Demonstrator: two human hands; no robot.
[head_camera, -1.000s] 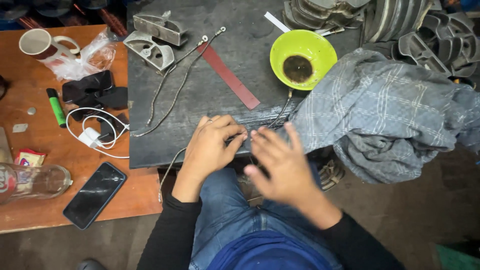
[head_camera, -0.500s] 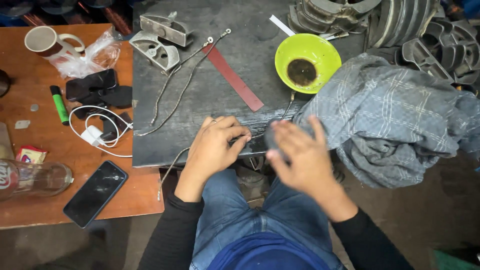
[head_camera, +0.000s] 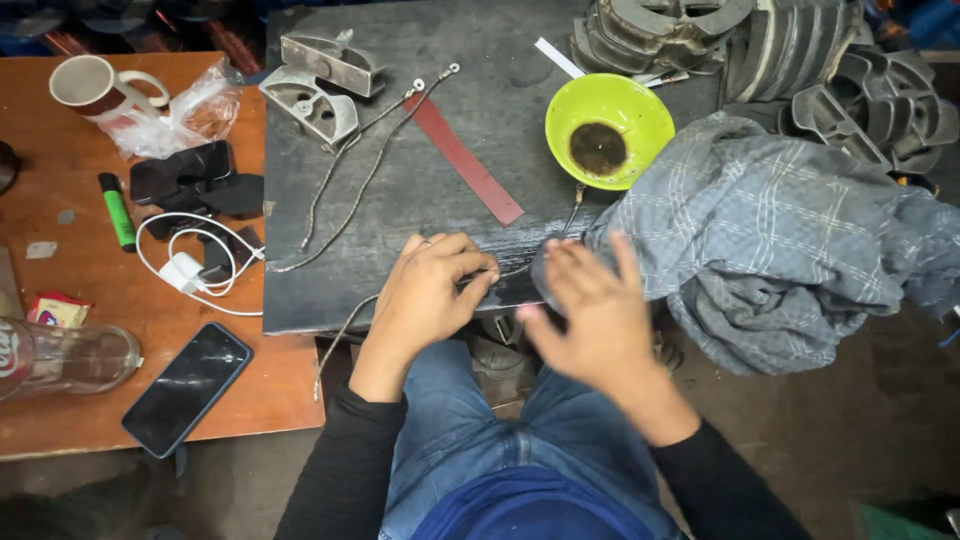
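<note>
Pinching a thin braided metal cable at the near edge of the dark grey bench, the left hand has fingers curled tight. The right hand hovers just beside it, fingers spread and blurred. The green plastic bowl of dark liquid sits near; a snagged cable or careless sweep could probably tip it.

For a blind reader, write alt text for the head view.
Two hands work at a dark bench edge: the left hand pinches a wire, the right hand hovers, blurred. Behind sit a green bowl, red strip and grey cloth.
</note>
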